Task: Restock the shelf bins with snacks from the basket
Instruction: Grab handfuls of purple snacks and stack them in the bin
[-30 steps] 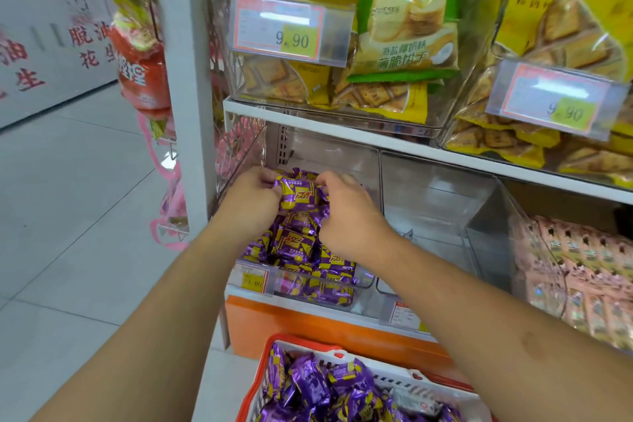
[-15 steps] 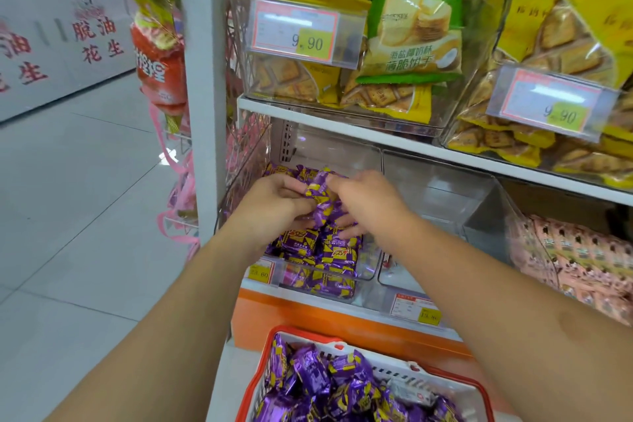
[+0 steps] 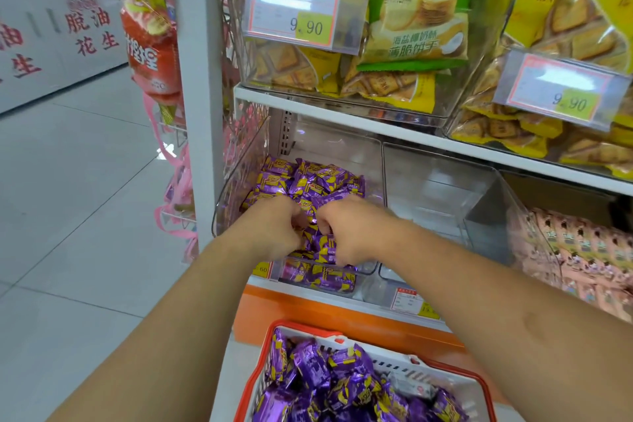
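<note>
While both hands work inside it, the clear bin [image 3: 236, 188] at the left end of the lower shelf holds a heap of purple snacks [image 3: 308, 181], piled higher toward the far wall. To the far left, a tiled floor [image 3: 68, 181] runs back to a white panel with red lettering [image 3: 85, 31]. A white shelf post [image 3: 198, 79] stands just left of the bin, with a red hanging bag [image 3: 150, 51] beside it.

Left hand [image 3: 274, 233]: fingers curled, knuckles up, gripping purple snacks at the near part of the heap. Right hand [image 3: 346, 233]: also curled on the purple snacks, close beside the left hand with wrappers showing between the two. How many packets either hand holds cannot be told.

Directly below, near the viewer, a basket [image 3: 260, 370] with a red rim holds more of the same purple snacks.

Right of the filled bin stands a second clear bin [image 3: 445, 188], with a price tag [image 3: 409, 301] at its front. Further right, a bin of pink packets [image 3: 582, 250] sits on the same shelf.

On the upper shelf, clear bins hold yellow biscuit bags [image 3: 383, 82]; a green biscuit bag [image 3: 418, 3] stands among them. Two price labels [image 3: 294, 17] reading 9.90 hang on the bin fronts.
</note>
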Tool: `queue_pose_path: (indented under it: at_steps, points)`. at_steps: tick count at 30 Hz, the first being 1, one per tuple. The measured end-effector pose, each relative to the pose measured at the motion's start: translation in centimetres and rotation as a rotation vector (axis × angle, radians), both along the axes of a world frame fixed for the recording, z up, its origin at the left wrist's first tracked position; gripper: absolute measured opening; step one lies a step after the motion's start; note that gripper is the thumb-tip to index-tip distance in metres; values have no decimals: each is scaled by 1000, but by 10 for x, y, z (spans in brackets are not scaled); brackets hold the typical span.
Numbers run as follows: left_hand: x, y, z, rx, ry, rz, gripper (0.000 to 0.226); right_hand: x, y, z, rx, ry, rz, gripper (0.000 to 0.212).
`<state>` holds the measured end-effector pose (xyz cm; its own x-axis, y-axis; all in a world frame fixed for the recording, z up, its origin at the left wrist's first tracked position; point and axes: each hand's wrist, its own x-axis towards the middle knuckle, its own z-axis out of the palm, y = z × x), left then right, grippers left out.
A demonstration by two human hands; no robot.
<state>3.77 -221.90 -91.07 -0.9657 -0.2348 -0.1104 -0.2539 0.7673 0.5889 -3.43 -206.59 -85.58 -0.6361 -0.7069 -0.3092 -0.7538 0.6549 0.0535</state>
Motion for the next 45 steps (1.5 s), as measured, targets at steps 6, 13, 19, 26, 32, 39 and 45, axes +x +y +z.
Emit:
queue_pose_path:
  at_steps: [6,13,19,26,32,39,45]
  points:
    - [-6,1,-5,-99,-16,3,34,6,-4,-11,39,167,13,35]
    - [-11,2,-8,-158,1,10,32,6,-9,-15,86,238,8,26]
    - [-17,0,-15,-159,23,25,37,5,-14,-17,141,236,11,19]
    - [-15,0,-15,-155,29,33,41,0,-9,-11,125,138,92,54]
    - [-16,2,-13,-172,-6,96,46,1,-15,-8,211,115,102,31]
    - [-16,3,-14,-164,24,59,31,2,-14,-13,110,175,102,36]
    - [-17,4,-9,-35,-15,92,37,-6,-12,-5,-183,227,-116,42]
